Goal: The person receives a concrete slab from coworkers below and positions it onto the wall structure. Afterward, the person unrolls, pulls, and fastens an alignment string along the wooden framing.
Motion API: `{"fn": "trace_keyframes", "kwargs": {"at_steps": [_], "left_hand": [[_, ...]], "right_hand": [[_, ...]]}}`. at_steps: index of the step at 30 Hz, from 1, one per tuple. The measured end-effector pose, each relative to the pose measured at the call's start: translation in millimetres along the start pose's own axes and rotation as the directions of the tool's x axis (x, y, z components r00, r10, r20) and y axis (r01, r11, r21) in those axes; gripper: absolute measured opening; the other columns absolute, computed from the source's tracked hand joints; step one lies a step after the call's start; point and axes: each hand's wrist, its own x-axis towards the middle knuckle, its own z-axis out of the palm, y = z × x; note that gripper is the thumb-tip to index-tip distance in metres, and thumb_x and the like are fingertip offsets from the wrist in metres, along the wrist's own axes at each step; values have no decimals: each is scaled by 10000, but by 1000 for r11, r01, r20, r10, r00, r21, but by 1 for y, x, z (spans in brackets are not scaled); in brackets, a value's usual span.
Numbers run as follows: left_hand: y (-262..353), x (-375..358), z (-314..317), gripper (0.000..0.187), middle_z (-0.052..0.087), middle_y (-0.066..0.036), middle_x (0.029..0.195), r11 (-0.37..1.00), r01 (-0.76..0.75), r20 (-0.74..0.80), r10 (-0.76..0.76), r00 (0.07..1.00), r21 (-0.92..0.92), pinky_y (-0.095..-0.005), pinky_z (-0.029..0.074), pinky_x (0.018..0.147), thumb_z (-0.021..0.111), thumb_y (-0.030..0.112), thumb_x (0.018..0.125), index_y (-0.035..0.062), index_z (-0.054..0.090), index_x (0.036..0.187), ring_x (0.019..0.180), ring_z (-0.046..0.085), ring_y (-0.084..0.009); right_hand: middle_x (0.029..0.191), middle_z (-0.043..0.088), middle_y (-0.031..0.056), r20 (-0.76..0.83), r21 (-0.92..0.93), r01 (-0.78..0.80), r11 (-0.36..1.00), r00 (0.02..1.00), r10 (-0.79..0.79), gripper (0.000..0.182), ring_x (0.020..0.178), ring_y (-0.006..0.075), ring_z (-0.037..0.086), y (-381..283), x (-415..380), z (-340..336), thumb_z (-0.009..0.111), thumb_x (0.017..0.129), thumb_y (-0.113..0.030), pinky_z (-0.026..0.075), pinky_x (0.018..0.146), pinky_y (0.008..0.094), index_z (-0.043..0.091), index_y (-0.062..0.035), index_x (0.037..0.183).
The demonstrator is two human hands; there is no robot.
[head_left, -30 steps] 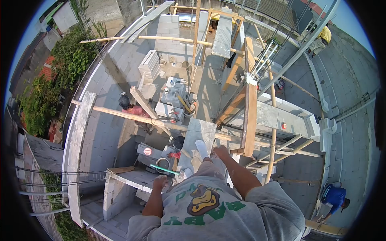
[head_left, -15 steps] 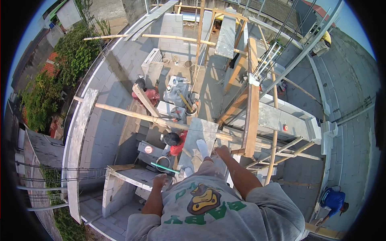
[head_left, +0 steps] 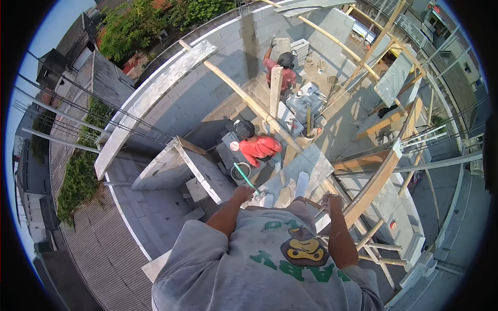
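My left hand (head_left: pixel 243 195) hangs in front of my grey shirt, close to the lower end of a green bar (head_left: pixel 245 176); its fingers are too small to make out, and no grip on the bar can be seen. On the other side, my right hand (head_left: pixel 332 201) has its fingers curled beside the long wooden beam (head_left: pixel 371 193). What it holds, if anything, is too small to tell. Below me, my feet in light socks (head_left: pixel 302 184) stand on a grey board (head_left: pixel 314 159). A round bucket (head_left: pixel 240 171) is below the green bar.
A person in red (head_left: pixel 259 148) crouches just below; another person (head_left: pixel 282 70) is farther off by the block wall (head_left: pixel 223 59). Bamboo poles (head_left: pixel 244 96) cross the open drop. A block partition (head_left: pixel 165 168) stands at left, and a loose plank (head_left: pixel 150 106) lies along the wall top.
My view has turned left, so the scene has swung round. The farther person is now more upright with an arm raised at a block. The person in red shows more fully, and my hands are still apart.
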Motion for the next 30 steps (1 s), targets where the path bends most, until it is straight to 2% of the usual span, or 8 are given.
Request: {"fn": "trace_keyframes", "kwargs": {"at_steps": [1,7,9,16,18,20,23,30], "left_hand": [[-35,20,11,216,613,-101,653,967,-175,19,175,984,182,-372,475,569,492,213,784,57,593,895,629,618,-254],[-21,3,11,246,621,-109,756,996,31,44,-35,998,87,-410,483,658,514,262,764,126,603,948,713,619,-289],[-15,-6,12,253,617,-114,790,996,46,12,-47,999,72,-410,482,670,525,256,755,119,601,953,738,617,-288],[-27,-5,21,230,621,-121,802,986,-71,-93,86,992,154,-398,482,666,545,247,746,91,612,901,728,616,-276],[-27,-5,22,243,625,-118,752,998,-6,-121,13,993,59,-388,478,645,541,273,757,67,618,860,684,618,-267],[-7,-11,14,287,626,-112,692,949,223,-69,-244,967,-224,-376,472,618,535,311,769,42,622,816,630,618,-255],[5,-20,8,373,612,-107,616,941,218,-83,-246,966,-258,-363,463,586,520,375,777,15,618,778,563,611,-240],[4,-19,8,402,620,-137,656,939,203,-76,-232,970,-278,-367,478,628,512,390,774,5,623,800,627,632,-248]], "right_hand": [[639,527,77,17,19,-22,1000,1000,22,135,500,179,536,3,5,-8,478,754,-107,456,439,304,553,5,772],[695,550,80,23,-142,-87,986,996,91,151,524,181,548,-17,-2,-5,476,764,-112,463,459,300,552,-3,835],[630,526,46,-13,-84,-66,994,998,65,85,489,146,519,-32,-16,10,468,760,-73,396,415,263,542,-35,743],[609,527,39,13,-103,-23,994,1000,25,138,476,141,518,-33,-11,11,520,791,-140,392,411,257,561,-22,732],[613,530,41,9,-113,-26,993,1000,27,137,479,141,519,-33,-12,11,518,791,-137,403,419,258,562,-20,736],[616,533,43,-8,-144,-31,989,1000,30,128,482,139,520,-34,-15,13,514,789,-128,412,426,257,564,-21,740],[613,532,46,46,-89,-35,995,998,40,116,486,138,519,-27,-8,6,505,781,-111,416,429,255,564,-20,738],[598,525,53,31,-105,-53,993,998,56,134,473,146,516,-33,-15,8,503,783,-112,413,418,260,559,-12,712]]}}
